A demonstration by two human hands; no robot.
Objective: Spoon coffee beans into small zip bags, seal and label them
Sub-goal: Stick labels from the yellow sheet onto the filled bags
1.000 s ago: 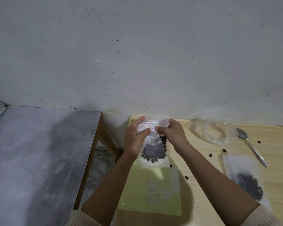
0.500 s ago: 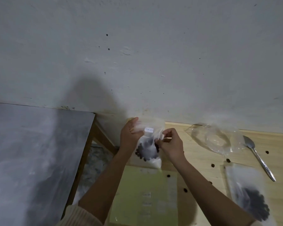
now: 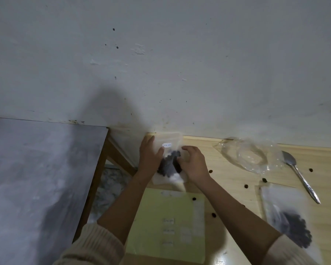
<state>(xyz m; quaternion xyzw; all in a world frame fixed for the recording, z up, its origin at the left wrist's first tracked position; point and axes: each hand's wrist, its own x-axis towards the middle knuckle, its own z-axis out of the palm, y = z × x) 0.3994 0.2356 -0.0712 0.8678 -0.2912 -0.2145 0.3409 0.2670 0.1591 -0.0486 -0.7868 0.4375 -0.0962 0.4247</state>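
Our left hand [image 3: 148,159] grips the zip bag [image 3: 169,163], thumb beside its label [image 3: 166,145]. Our right hand [image 3: 195,165] curls at its right edge, grip unclear. We should rub the label flat.

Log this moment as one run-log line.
left hand holds zip bag, thumb on front | right hand at its right edge, grip unclear | white label on bag's upper front | spoon lying on table

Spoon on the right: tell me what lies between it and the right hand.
The crumpled clear plastic bag lies on the wooden table between the right hand and the spoon, its right edge close to the spoon's bowl. A straight reach would likely cross it. The right hand is also at the small zip bag.
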